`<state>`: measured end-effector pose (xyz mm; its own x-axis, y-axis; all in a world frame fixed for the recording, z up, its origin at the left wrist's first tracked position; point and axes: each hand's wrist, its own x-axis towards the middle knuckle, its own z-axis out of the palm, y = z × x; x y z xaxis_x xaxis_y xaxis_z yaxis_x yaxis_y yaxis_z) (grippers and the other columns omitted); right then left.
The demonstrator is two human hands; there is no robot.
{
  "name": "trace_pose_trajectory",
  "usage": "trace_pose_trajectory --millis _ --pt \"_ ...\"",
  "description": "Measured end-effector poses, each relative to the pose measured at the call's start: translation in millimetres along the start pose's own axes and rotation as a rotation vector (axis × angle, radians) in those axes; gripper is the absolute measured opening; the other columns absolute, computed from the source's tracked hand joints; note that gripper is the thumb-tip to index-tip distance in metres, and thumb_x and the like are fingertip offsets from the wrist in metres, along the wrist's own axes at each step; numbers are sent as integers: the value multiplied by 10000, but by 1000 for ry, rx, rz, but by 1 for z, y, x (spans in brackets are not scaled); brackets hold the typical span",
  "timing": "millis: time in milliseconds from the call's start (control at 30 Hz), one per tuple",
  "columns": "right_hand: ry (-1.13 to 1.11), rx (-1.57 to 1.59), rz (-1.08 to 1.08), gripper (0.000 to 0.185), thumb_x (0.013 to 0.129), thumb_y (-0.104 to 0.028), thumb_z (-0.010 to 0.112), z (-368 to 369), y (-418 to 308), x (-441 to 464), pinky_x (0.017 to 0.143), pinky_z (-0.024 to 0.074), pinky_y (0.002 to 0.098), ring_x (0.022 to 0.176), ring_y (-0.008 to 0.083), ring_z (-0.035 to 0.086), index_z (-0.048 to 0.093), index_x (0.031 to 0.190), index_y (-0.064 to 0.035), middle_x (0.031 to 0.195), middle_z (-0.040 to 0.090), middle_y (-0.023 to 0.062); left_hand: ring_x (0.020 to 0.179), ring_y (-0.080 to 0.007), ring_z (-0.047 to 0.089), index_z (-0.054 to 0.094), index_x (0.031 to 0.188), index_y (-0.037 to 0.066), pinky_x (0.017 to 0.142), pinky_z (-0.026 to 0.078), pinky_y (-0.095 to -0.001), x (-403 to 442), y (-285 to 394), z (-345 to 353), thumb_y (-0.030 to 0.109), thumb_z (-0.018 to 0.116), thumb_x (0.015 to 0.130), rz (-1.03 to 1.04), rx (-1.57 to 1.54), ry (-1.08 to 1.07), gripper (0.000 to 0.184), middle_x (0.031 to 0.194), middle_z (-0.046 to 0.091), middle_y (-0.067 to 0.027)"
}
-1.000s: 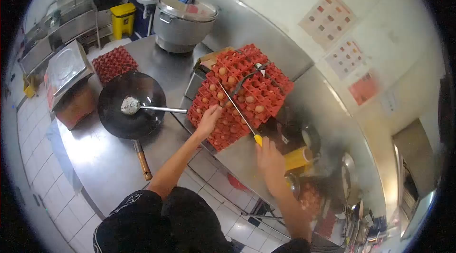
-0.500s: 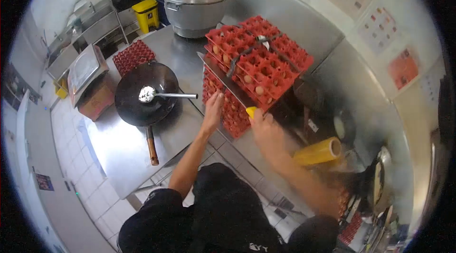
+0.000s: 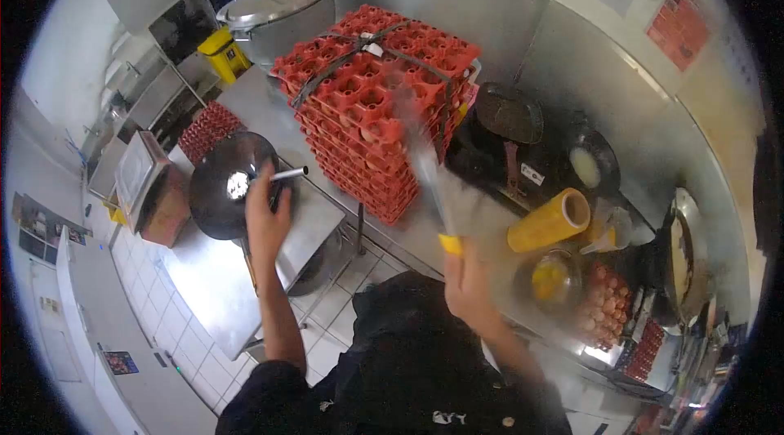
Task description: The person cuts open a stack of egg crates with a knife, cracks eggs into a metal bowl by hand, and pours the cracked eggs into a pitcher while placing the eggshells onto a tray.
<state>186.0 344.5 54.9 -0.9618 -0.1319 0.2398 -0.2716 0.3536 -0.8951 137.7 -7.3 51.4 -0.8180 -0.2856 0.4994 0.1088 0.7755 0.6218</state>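
Note:
My right hand (image 3: 469, 284) grips the yellow handle of a long knife (image 3: 434, 182), whose blade is smeared by motion and points up in front of the egg trays. A tall stack of red egg trays (image 3: 359, 120) is bound with crossed black straps (image 3: 331, 80). To the left, my left hand (image 3: 268, 214) hovers over the edge of a black wok (image 3: 216, 214), fingers apart, with nothing seen in it. Close to its fingers, a ladle (image 3: 290, 174) rests in the wok; whether they touch is unclear.
A big lidded pot (image 3: 286, 26) stands behind the stack. To the right are a dark pan (image 3: 508, 116), a yellow film roll (image 3: 547, 223), a bowl with yolks (image 3: 555, 278) and loose eggs (image 3: 604, 304). A box with a scale (image 3: 151, 190) stands far left.
My left hand has left the front of the egg trays and swung left to the wok. My right hand has drawn the knife away from the trays, down and toward me. The view has shifted.

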Motion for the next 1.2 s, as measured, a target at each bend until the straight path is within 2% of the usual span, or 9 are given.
trace_pose_trajectory --millis 33,100,200,333,433,567,667,1000,1200 --pt "41 291 178 309 1027 -405 478 -1 22 -11 440 438 306 488 179 532 517 1114 -111 708 550 54 1187 -339 570 570 1337 54 1058 402 -440 30 56 -13 41 678 833 36 -114 107 516 1291 598 -196" --pt "106 796 439 337 1030 -462 449 -1 41 -13 426 386 264 470 119 458 511 1066 -132 684 499 15 1140 -311 582 635 1255 90 1025 413 -442 81 150 -16 78 695 817 487 233 29 443 1230 621 -153" --pt "97 1380 627 401 1013 -547 431 10 57 11 413 321 230 458 82 394 496 1019 -152 668 457 -14 1264 -289 482 695 1131 104 1052 371 -451 135 220 70 181 687 823 1060 402 -187 317 1347 551 -106" --pt "107 1514 564 362 1031 -508 414 36 38 41 413 327 234 456 89 398 489 1009 -155 669 473 -1 1311 -330 401 740 946 112 1028 358 -502 178 233 149 280 677 804 1296 1028 -459 229 1333 516 -72" --pt "120 1521 519 341 1044 -483 395 60 10 49 412 341 245 457 93 404 476 1011 -153 664 478 9 1256 -331 416 740 872 100 1012 356 -503 196 231 149 305 681 811 1493 891 -510 222 1224 540 -77" --pt "113 1584 502 324 1058 -467 365 103 3 56 411 364 262 454 98 411 446 1022 -155 650 466 18 1190 -319 394 745 900 132 1030 282 -517 215 205 149 338 642 838 977 509 -910 239 1123 559 -33" --pt "147 1535 519 329 1060 -479 351 115 -6 58 419 363 266 452 101 406 430 1015 -163 636 442 10 1182 -320 374 724 879 118 1029 247 -525 207 202 152 326 618 842 949 396 -885 236 1098 565 -6" --pt "256 1611 605 342 1051 -507 364 125 -21 42 435 357 267 467 98 401 430 1036 -172 652 445 -4 1169 -263 374 683 830 96 988 235 -524 210 201 150 276 588 866 1040 260 -842 207 1071 557 18" --pt "307 1629 593 353 1042 -511 395 127 5 45 423 328 247 456 81 364 479 1044 -168 648 449 -6 1069 -291 516 711 833 83 863 333 -526 177 214 163 269 598 858 1382 733 -777 219 973 654 -42"
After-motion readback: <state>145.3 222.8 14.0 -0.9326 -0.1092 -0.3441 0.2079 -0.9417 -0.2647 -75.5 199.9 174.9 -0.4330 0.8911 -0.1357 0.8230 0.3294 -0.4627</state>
